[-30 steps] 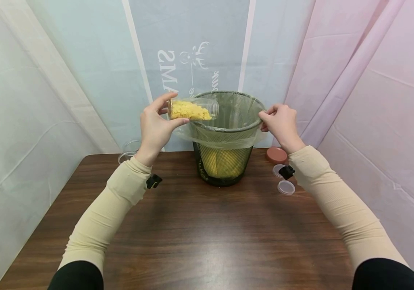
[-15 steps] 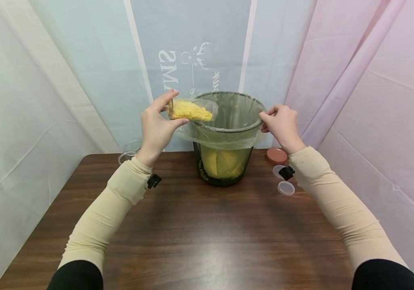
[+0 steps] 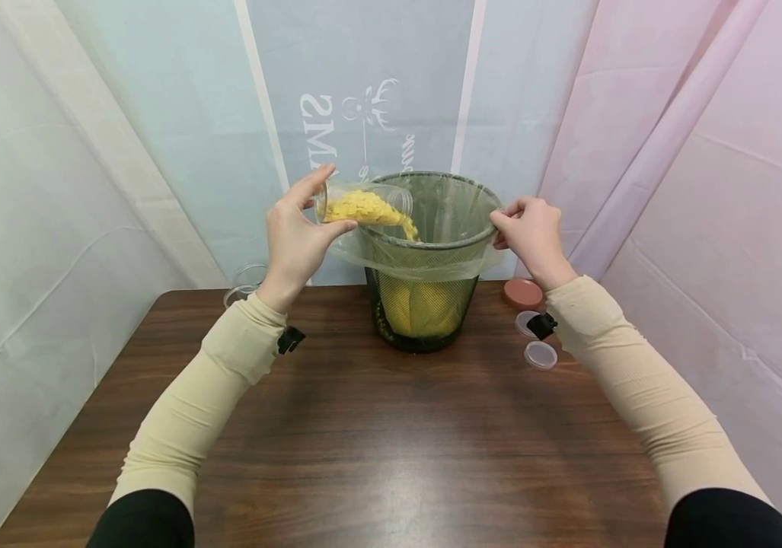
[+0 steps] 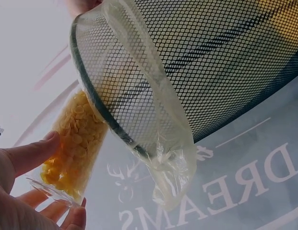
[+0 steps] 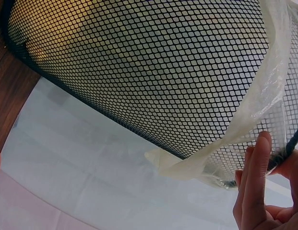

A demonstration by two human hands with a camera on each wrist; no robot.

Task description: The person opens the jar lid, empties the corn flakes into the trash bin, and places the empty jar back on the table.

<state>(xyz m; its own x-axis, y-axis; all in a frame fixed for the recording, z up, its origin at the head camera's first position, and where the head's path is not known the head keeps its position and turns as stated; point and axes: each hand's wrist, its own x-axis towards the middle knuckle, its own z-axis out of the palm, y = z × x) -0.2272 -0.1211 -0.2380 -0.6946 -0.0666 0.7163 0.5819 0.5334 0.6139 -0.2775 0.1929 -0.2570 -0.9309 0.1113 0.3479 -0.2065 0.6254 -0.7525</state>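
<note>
A black mesh wastebasket (image 3: 425, 304) stands at the back of the table, lined with a thin translucent bag (image 3: 425, 262) folded over its rim. Yellow stuff shows through the mesh low inside it. My left hand (image 3: 298, 240) grips a clear plastic jar (image 3: 400, 196) by its base, tipped over the basket's left rim. Yellow flakes (image 4: 79, 129) fill part of the jar and spill from its mouth into the basket. On the opposite side, my right hand (image 3: 531, 232) pinches the basket's rim and the bag over it, thumb inside and fingers (image 5: 256, 177) outside.
To the right of the basket lie a reddish-brown lid (image 3: 522, 293) and two clear lids (image 3: 540, 355). Clear round containers (image 3: 248, 278) stand at the table's back left, partly behind my left wrist. Fabric curtains hang close around the brown table (image 3: 391, 441).
The jar has tilted mouth-down a little more, and flakes now stream from it into the basket. Earlier they stayed inside. The right hand keeps its place on the rim.
</note>
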